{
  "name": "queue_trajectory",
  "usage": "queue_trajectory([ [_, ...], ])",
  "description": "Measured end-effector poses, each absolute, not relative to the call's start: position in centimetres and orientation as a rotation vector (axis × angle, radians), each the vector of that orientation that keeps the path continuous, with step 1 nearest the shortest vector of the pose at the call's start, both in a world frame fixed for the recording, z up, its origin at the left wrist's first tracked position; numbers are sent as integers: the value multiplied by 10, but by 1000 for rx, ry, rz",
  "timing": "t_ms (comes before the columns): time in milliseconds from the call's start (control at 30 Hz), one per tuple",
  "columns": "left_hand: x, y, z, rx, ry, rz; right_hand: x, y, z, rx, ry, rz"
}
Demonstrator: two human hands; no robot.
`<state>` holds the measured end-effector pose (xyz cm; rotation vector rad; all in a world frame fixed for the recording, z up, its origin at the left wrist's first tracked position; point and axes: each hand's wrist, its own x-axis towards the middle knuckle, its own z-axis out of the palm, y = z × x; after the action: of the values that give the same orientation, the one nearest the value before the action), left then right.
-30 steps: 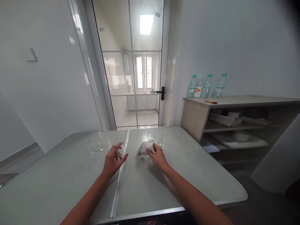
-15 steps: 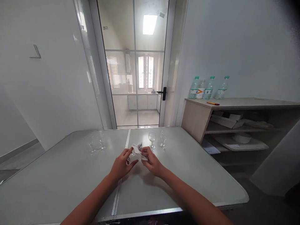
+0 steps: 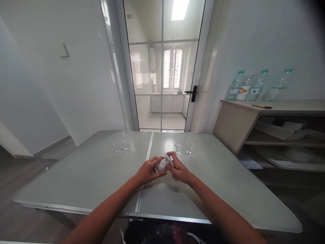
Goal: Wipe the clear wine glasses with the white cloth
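My left hand (image 3: 149, 171) is closed round the bowl of a clear stemmed glass (image 3: 161, 165), which lies tilted on its side above the table. With bent fingers, my right hand (image 3: 179, 168) pinches a white cloth (image 3: 168, 160) against the glass. The far end of the glass is hidden by the cloth and fingers. Just beyond my hands stand two upright stemmed glasses, one glass (image 3: 177, 145) nearer the middle and another glass (image 3: 190, 146) to its right. Farther left are two more stemmed glasses (image 3: 125, 143), faint against the tabletop.
The grey table (image 3: 101, 176) has a metal seam (image 3: 143, 184) across it. Behind it stands a glazed door (image 3: 162, 84). At right, a wooden shelf unit (image 3: 233, 125) carries several plastic bottles (image 3: 257, 86) and a yellow-red pen-like item (image 3: 262, 106).
The view has shifted left and down, so everything sits farther right and higher. The cloth has become more bunched at my right fingers, and more of the glass bowl shows.
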<state>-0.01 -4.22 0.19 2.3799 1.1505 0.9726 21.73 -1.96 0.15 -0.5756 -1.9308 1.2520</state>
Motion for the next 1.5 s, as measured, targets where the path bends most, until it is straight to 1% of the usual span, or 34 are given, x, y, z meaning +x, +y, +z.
queue_trajectory([
  [100,4,-46,10,1962,1007,885,216,-21,2,-557,-1947,1268],
  [233,-4,-41,6,1520,787,701,218,-29,3,-506,-2062,1101],
  [333,-14,-35,3,1382,667,521,219,-34,4,-371,-2175,976],
  [433,-16,-34,3,1545,698,582,217,-37,7,-408,-2204,833],
  [500,-12,-36,3,1805,852,745,214,-38,10,-491,-2164,869],
  [567,-9,-37,-1,2087,1038,878,210,-37,12,-581,-2083,983],
  [667,-9,-35,-12,2442,1243,924,204,-32,9,-699,-1918,1176],
  [800,-13,-31,-28,2799,1335,811,203,-24,-3,-706,-1639,1547],
  [900,-12,-32,-30,2834,1313,677,205,-21,-9,-702,-1559,1767],
  [967,-7,-35,-24,2675,1310,706,207,-22,-8,-675,-1636,1705],
  [1067,0,-39,-7,2196,1184,776,209,-26,-2,-625,-1844,1386],
  [1133,1,-41,4,1851,998,708,211,-28,3,-607,-1964,1221],
  [1233,1,-42,11,1547,806,607,213,-32,7,-522,-2069,1177],
  [1300,0,-42,10,1537,795,596,213,-32,9,-493,-2092,1158],
  [1400,-1,-41,2,1850,974,738,210,-31,9,-582,-2005,1155],
  [1500,-3,-40,-7,2327,1234,897,205,-30,7,-689,-1817,1363],
])
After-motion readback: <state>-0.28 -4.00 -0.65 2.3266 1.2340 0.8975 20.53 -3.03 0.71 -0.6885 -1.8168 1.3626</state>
